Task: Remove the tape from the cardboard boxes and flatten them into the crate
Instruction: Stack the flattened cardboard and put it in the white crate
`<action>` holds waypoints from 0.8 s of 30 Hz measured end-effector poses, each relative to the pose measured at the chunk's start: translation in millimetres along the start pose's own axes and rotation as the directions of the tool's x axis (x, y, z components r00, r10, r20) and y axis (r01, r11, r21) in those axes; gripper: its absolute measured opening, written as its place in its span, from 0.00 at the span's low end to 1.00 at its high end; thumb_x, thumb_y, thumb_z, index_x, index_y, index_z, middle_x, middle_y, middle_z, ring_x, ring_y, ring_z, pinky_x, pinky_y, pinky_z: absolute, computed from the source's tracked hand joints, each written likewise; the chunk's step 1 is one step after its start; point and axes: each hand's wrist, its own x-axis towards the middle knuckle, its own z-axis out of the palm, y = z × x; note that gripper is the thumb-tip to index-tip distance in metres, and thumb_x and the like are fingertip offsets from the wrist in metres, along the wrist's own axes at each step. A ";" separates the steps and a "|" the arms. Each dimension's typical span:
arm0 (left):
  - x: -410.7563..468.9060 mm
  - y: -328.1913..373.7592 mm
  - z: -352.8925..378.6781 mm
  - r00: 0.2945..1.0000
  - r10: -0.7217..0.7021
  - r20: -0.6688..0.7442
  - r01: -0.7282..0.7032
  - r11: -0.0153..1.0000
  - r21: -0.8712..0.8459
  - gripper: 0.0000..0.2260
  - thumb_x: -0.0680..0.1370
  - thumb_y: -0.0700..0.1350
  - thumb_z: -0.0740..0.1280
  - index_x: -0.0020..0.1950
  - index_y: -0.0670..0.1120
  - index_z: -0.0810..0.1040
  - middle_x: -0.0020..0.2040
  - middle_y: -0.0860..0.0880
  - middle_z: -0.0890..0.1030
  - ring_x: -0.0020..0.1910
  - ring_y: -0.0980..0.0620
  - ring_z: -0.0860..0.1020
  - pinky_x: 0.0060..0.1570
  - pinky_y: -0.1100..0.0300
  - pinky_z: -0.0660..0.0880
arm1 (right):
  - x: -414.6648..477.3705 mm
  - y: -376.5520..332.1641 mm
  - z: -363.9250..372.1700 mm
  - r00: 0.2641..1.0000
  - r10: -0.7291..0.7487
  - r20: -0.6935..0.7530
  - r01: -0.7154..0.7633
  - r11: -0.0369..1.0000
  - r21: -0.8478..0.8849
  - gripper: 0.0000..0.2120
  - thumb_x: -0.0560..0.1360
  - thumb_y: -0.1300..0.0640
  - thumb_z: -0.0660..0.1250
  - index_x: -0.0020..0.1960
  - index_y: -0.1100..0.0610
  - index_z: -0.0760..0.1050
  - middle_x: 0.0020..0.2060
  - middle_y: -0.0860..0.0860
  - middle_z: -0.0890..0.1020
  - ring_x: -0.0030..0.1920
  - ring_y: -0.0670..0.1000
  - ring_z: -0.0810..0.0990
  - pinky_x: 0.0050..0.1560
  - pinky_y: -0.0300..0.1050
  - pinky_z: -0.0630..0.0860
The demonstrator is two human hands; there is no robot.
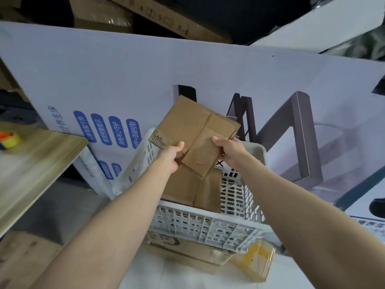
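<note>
Person is standing over a white perforated crate (208,222) and is holding one flattened cardboard box (193,126) in the air just above its open top. The box is tilting, with its far edge raised toward the large white printed panel (125,80) that is leaning behind the crate. Left hand (169,158) is gripping the near left edge of the box, thumb lying on the upper face and fingers curling underneath. Right hand (230,152) is clamping the near right edge the same way, thumb on top, fingers hidden under the board. A small pale patch (201,162) is showing on the lower flap of the held box; tape or torn paper, cannot tell. Inside the crate, more flattened cardboard (187,188) is lying stacked, directly beneath the held box. The crate is sitting on a brown carton (187,253), and a crumpled yellowish clear wad (256,259) is lying just beside the carton's right front corner. Off to the left, a wood-grain tabletop (41,159) is carrying an orange-and-yellow tape roll (9,139), well apart from the crate.
</note>
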 end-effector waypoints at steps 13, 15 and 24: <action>80.8 -6.8 -51.1 0.995 -0.103 0.014 0.033 0.438 0.898 0.29 0.71 0.50 0.74 0.66 0.41 0.69 0.61 0.43 0.77 0.58 0.43 0.76 0.60 0.47 0.73 | 64.0 66.4 -30.7 0.877 0.467 -0.115 -0.468 0.773 -0.429 0.17 0.75 0.62 0.68 0.60 0.62 0.68 0.60 0.57 0.75 0.59 0.58 0.75 0.60 0.59 0.73; 98.5 -20.3 -52.1 0.996 -0.088 0.028 -0.003 0.277 0.961 0.27 0.71 0.53 0.73 0.63 0.41 0.70 0.60 0.43 0.77 0.57 0.44 0.76 0.59 0.49 0.73 | 74.4 89.0 -34.3 0.836 0.518 -0.180 -0.538 0.711 -0.454 0.18 0.76 0.61 0.67 0.62 0.62 0.66 0.61 0.58 0.74 0.62 0.60 0.73 0.63 0.61 0.71; 176.0 -58.8 -62.9 0.997 -0.063 0.040 -0.042 -0.023 0.999 0.35 0.72 0.61 0.69 0.69 0.39 0.67 0.67 0.40 0.71 0.63 0.42 0.72 0.62 0.49 0.71 | 125.9 155.4 -35.7 0.849 0.423 -0.316 -0.524 0.604 -0.601 0.23 0.75 0.56 0.69 0.66 0.61 0.66 0.59 0.60 0.75 0.57 0.59 0.77 0.57 0.55 0.77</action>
